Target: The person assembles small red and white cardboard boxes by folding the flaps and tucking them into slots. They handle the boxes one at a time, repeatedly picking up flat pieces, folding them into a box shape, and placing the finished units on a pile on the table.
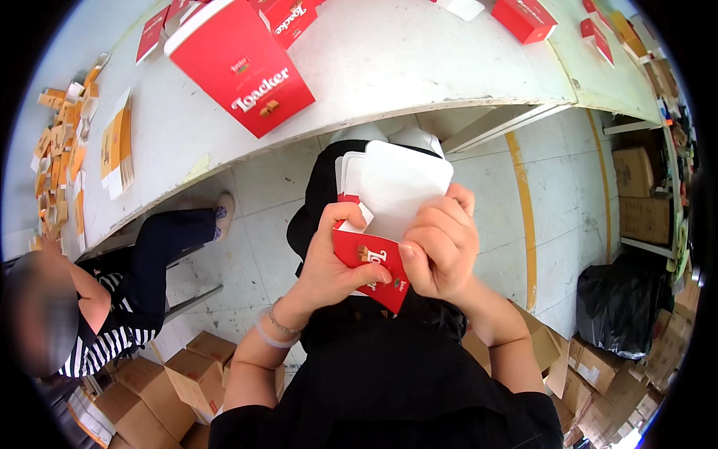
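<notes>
Above my lap I hold a partly folded red carton (387, 293) with white inner sides. A broad white flap (404, 179) stands up at its far end, with several thinner white flaps layered on its left. My left hand (336, 258) grips the left side, thumb pressed on the printed red face and fingers over the edge by a small white flap. Around the right edge my right hand (443, 243) is closed, fingers curled and thumb against the red panel. The right palm and the carton's underside are hidden.
A large red carton (243, 71) stands on the white table (419, 67), with more red cartons (525, 19) farther back. Flat orange cartons (118, 146) are stacked on the left. A person in stripes (105, 325) sits there. Cardboard boxes (146, 400) and a black bag (619, 307) occupy the floor.
</notes>
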A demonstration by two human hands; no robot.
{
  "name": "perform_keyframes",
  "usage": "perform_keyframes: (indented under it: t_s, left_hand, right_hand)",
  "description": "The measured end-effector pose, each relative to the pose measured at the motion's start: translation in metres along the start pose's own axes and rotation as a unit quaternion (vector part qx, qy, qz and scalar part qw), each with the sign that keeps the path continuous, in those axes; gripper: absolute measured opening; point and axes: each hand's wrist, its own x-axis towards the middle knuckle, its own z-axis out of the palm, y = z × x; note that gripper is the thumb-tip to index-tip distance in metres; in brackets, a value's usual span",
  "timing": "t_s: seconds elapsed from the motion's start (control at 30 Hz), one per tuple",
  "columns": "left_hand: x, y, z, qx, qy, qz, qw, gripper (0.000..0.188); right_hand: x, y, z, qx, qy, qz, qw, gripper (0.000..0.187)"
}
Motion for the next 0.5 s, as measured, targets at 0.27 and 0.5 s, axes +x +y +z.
perform_keyframes:
  t_s: [0.27, 0.5]
  left_hand:
    - [0.035, 0.024, -0.047, 0.274, -0.119, 0.098, 0.949, 0.068]
    - [0.059, 0.029, -0.051, 0.308, -0.092, 0.102, 0.941, 0.074]
  right_hand:
    - [0.032, 0.016, 0.002, 0.416, 0.183, 0.329, 0.828, 0.040]
    - [0.023, 0.007, 0.006, 0.242, -0.070, 0.227, 0.941, 0.037]
